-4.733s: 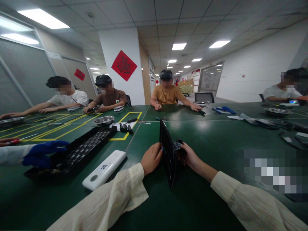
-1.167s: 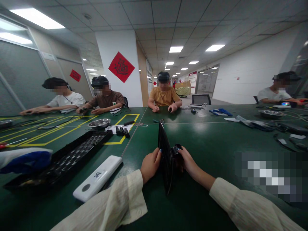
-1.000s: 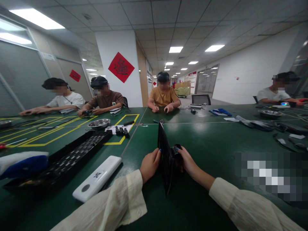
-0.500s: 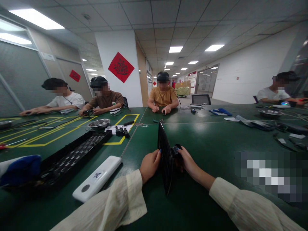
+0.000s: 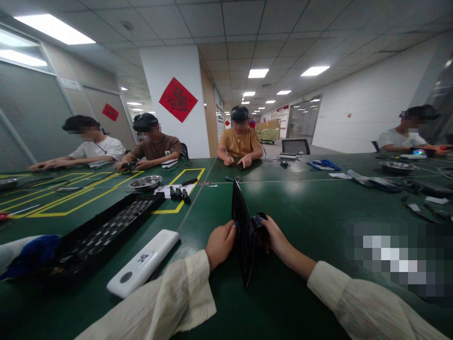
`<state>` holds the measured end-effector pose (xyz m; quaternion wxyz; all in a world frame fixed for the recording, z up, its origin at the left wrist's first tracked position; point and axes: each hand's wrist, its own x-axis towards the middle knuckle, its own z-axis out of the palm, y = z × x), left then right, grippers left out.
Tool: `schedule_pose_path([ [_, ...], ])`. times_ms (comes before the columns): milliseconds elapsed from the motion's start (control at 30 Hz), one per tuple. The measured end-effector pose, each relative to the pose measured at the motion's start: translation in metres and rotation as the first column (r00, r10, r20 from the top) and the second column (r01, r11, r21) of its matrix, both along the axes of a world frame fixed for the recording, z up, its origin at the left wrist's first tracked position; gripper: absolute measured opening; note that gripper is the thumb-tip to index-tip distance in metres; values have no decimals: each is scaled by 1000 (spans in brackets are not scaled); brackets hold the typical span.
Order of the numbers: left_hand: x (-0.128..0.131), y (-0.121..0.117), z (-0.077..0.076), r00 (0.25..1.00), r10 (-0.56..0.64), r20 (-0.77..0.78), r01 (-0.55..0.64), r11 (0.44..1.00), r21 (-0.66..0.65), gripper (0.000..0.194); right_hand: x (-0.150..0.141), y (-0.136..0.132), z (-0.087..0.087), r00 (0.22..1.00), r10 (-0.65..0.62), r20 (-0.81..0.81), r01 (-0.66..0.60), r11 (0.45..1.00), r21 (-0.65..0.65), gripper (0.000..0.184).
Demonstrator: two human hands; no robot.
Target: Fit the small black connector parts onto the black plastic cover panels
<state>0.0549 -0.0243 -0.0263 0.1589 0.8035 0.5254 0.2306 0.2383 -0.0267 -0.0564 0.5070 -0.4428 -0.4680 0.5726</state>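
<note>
Left hand [image 5: 220, 243] grips the near-upright black panel [image 5: 244, 243]; right hand [image 5: 272, 232] grips the black part [image 5: 259, 222] at its right face. Co-worker [image 5: 239, 138] opposite: previously outstretched arm [image 5: 256, 153] now drawn in.

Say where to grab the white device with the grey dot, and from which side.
Probably the white device at mid-length, from above, pinching across its narrow width. It lies flat and slanted on the green table, with both long edges in line. I'd come in over the side facing the black tray, since the left sleeve crowds the other side near the grey dot.
</note>
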Motion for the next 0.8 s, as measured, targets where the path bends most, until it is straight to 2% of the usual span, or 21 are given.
schedule_pose_path([
  [300,1,-1,2,999,1,-34,-1,1000,-11,40,0,-1,3,1000,5,11,-5,1000,-11,53],
  [500,2,-1,-1,990,72,-122,-70,997,17,33,0,3,-4,999,-20,-26,20,1000,2,54],
  [800,1,0,-2,996,44,-75,-42,999,23,28,0,2,-2,1000,-14,-26,14,1000,-2,56],
])
